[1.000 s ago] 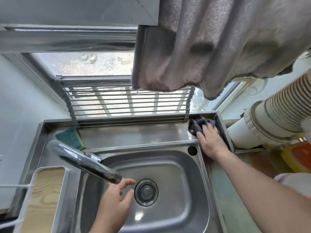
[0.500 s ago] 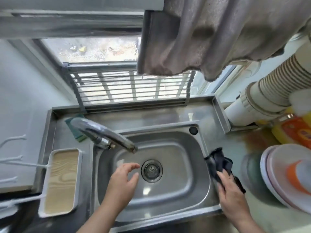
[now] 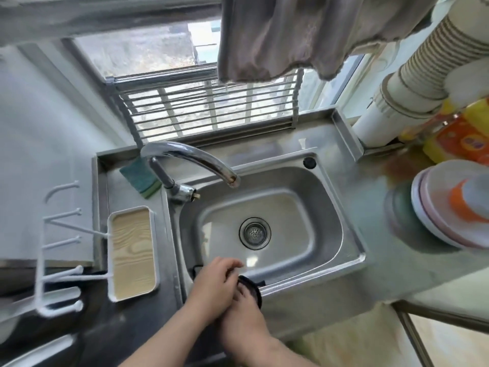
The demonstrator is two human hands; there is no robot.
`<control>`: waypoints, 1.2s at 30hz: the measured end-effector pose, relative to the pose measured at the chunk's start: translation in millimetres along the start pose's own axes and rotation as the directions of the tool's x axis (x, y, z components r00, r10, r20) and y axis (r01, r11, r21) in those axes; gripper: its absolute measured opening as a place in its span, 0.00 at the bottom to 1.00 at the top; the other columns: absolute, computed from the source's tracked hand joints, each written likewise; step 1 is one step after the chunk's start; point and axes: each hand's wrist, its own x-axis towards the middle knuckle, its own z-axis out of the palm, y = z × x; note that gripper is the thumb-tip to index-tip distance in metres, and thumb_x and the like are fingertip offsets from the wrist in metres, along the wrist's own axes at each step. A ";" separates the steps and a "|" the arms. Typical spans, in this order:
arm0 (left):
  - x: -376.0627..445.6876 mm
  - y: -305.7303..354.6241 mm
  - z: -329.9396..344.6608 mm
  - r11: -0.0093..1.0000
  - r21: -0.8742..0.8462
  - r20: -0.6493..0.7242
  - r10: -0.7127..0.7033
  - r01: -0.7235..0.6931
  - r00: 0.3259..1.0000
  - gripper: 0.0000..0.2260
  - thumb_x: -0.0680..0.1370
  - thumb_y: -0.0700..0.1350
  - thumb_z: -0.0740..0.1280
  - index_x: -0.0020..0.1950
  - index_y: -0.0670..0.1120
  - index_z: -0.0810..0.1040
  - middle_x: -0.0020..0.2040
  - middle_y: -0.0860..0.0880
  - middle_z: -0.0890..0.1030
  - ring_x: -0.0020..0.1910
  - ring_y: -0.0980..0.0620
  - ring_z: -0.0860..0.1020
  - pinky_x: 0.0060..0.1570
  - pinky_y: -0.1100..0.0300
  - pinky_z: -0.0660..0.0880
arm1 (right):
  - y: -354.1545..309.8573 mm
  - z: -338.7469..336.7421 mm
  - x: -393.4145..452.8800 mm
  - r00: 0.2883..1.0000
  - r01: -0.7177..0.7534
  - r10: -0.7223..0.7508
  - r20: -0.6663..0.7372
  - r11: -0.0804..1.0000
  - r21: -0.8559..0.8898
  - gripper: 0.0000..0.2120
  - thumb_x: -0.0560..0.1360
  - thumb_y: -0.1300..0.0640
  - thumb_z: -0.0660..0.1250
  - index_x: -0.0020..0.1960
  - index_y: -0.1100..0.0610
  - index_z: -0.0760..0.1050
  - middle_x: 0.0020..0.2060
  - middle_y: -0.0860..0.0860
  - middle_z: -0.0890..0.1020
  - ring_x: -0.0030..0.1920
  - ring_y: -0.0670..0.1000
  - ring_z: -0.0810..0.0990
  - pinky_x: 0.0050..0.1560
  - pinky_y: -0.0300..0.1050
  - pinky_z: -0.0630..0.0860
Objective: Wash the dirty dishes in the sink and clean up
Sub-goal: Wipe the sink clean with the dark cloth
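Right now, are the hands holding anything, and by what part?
Both hands, left hand over right hand, bunch a dark cloth at the sink's near rim. Exact grip spot is hidden.

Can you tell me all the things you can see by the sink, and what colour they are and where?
sink: one, silver, middle, nothing in its basin
drain strainer: one, metal, sink bottom
tap: one, shiny silver, back left of sink, spout over the basin
sponge: one, green and yellow, behind the tap on the left
tray: one, white rim with wood-look inside, left of sink
plates: a stack, white and pinkish, on the counter to the right
towel: one, grey, hanging at top
dark cloth: one, at the sink's front rim, under the hands
left hand: on the cloth
right hand: on the cloth
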 end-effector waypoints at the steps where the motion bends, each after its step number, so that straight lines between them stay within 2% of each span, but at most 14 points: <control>1: 0.9 -2.4 -5.6 1.000 0.004 -0.024 0.000 0.000 1.000 0.11 0.82 0.44 0.66 0.60 0.57 0.83 0.55 0.60 0.79 0.59 0.57 0.78 0.64 0.58 0.73 | -11.2 3.8 2.7 0.999 -0.007 0.008 0.038 1.000 -0.022 0.30 0.64 0.45 0.54 0.59 0.46 0.86 0.57 0.47 0.86 0.64 0.54 0.80 0.65 0.53 0.77; 4: 1.4 -0.6 -19.9 1.000 -0.014 -0.065 -0.010 0.009 0.998 0.11 0.82 0.44 0.66 0.61 0.54 0.84 0.54 0.59 0.78 0.57 0.56 0.78 0.62 0.60 0.72 | -1.0 0.1 -8.8 0.993 0.078 -0.083 -0.084 0.995 -0.057 0.25 0.69 0.45 0.60 0.65 0.40 0.78 0.67 0.43 0.79 0.70 0.54 0.75 0.67 0.53 0.76; 6: -0.4 3.4 -24.9 0.999 -0.039 -0.078 0.004 -0.007 0.997 0.10 0.82 0.44 0.67 0.60 0.54 0.84 0.53 0.58 0.79 0.54 0.56 0.78 0.62 0.59 0.73 | 42.3 -4.3 -37.1 0.982 0.131 -0.147 -0.120 0.982 -0.132 0.16 0.74 0.46 0.62 0.61 0.39 0.73 0.74 0.40 0.72 0.74 0.53 0.73 0.73 0.52 0.71; 9: -1.5 8.8 -30.9 0.999 -0.051 -0.057 0.016 -0.019 0.998 0.10 0.83 0.44 0.66 0.61 0.54 0.83 0.54 0.57 0.79 0.53 0.55 0.78 0.60 0.58 0.73 | 128.0 -24.0 -78.6 0.986 -0.031 0.015 -0.165 0.995 -0.098 0.12 0.72 0.48 0.63 0.55 0.42 0.72 0.78 0.41 0.68 0.78 0.55 0.67 0.75 0.55 0.62; 12: -5.7 12.8 -35.4 0.998 -0.055 -0.041 0.014 -0.016 0.999 0.10 0.84 0.45 0.65 0.61 0.56 0.82 0.55 0.59 0.79 0.53 0.58 0.77 0.58 0.60 0.73 | 186.2 -39.1 -113.0 0.965 -0.190 0.180 -0.190 0.981 -0.038 0.09 0.74 0.47 0.58 0.53 0.43 0.70 0.82 0.40 0.57 0.83 0.50 0.47 0.77 0.66 0.63; 14: -9.4 14.5 -38.2 0.996 -0.090 -0.044 0.019 -0.023 0.999 0.10 0.84 0.45 0.64 0.60 0.56 0.82 0.54 0.60 0.79 0.53 0.62 0.76 0.58 0.59 0.73 | 180.7 -36.0 -119.6 0.979 -0.141 0.126 -0.159 0.986 -0.085 0.06 0.75 0.46 0.57 0.51 0.44 0.68 0.82 0.39 0.48 0.82 0.49 0.37 0.79 0.67 0.58; 18: -15.1 10.5 -42.1 0.992 -0.123 -0.070 0.034 -0.043 0.997 0.09 0.83 0.45 0.66 0.56 0.59 0.80 0.53 0.58 0.81 0.51 0.64 0.76 0.59 0.58 0.75 | 81.7 -10.3 -92.3 0.970 0.220 -0.237 -0.058 0.951 -0.216 0.10 0.71 0.44 0.66 0.48 0.45 0.70 0.82 0.43 0.60 0.82 0.59 0.58 0.77 0.66 0.60; 21: -21.4 2.9 -45.3 0.987 -0.151 -0.095 0.035 -0.049 0.995 0.09 0.83 0.45 0.66 0.55 0.61 0.80 0.52 0.59 0.81 0.50 0.62 0.78 0.59 0.55 0.76 | -1.0 7.6 -43.5 0.889 0.443 -0.456 -0.037 0.879 -0.177 0.09 0.74 0.45 0.66 0.52 0.47 0.72 0.79 0.43 0.65 0.82 0.59 0.57 0.76 0.73 0.59; 24: -28.3 -5.7 -56.5 0.973 -0.226 -0.165 0.013 -0.051 0.986 0.10 0.83 0.45 0.66 0.55 0.61 0.81 0.52 0.58 0.81 0.51 0.60 0.79 0.56 0.56 0.78 | -41.6 -4.7 13.0 0.948 0.319 -0.319 0.013 0.946 -0.054 0.23 0.77 0.47 0.62 0.70 0.52 0.73 0.75 0.53 0.72 0.79 0.63 0.59 0.77 0.72 0.58; 27: -27.9 -13.8 -68.6 0.963 -0.261 -0.234 0.003 -0.066 0.972 0.09 0.82 0.45 0.67 0.56 0.59 0.83 0.53 0.58 0.83 0.53 0.61 0.80 0.57 0.58 0.78 | -45.2 -34.2 51.6 0.994 0.112 -0.109 0.026 0.982 -0.153 0.33 0.82 0.46 0.58 0.84 0.52 0.53 0.82 0.56 0.59 0.82 0.64 0.47 0.80 0.68 0.48; 29: -27.7 -17.4 -73.7 0.954 -0.282 -0.283 0.015 -0.098 0.959 0.09 0.80 0.46 0.67 0.54 0.58 0.84 0.52 0.58 0.84 0.54 0.60 0.81 0.59 0.58 0.77 | -42.8 -56.5 68.6 0.998 0.013 -0.002 0.062 0.986 -0.166 0.39 0.81 0.46 0.63 0.85 0.52 0.46 0.83 0.54 0.53 0.83 0.62 0.45 0.81 0.66 0.45; 32: -31.1 -17.6 -77.9 0.947 -0.280 -0.361 0.045 -0.155 0.931 0.09 0.81 0.44 0.67 0.53 0.56 0.85 0.52 0.58 0.84 0.54 0.62 0.80 0.58 0.62 0.75 | -46.6 -64.8 78.7 0.999 -0.025 0.026 0.033 0.999 -0.027 0.38 0.81 0.51 0.64 0.85 0.51 0.48 0.83 0.54 0.55 0.83 0.62 0.48 0.81 0.63 0.52; 34: -34.6 -19.0 -79.0 0.939 -0.299 -0.392 0.040 -0.169 0.919 0.11 0.82 0.41 0.67 0.51 0.57 0.84 0.51 0.58 0.84 0.53 0.63 0.80 0.56 0.63 0.75 | -49.1 -48.9 66.4 1.000 0.013 -0.015 0.025 0.996 0.088 0.39 0.79 0.54 0.65 0.84 0.53 0.50 0.82 0.54 0.56 0.82 0.63 0.52 0.78 0.63 0.60; 36: -37.0 -22.6 -76.3 0.933 -0.322 -0.390 0.023 -0.159 0.921 0.11 0.82 0.41 0.67 0.51 0.57 0.84 0.51 0.57 0.84 0.53 0.62 0.81 0.56 0.61 0.76 | -46.0 -21.9 41.0 0.993 0.114 -0.112 -0.027 0.990 0.088 0.32 0.80 0.55 0.60 0.82 0.53 0.57 0.81 0.52 0.58 0.79 0.64 0.61 0.74 0.64 0.67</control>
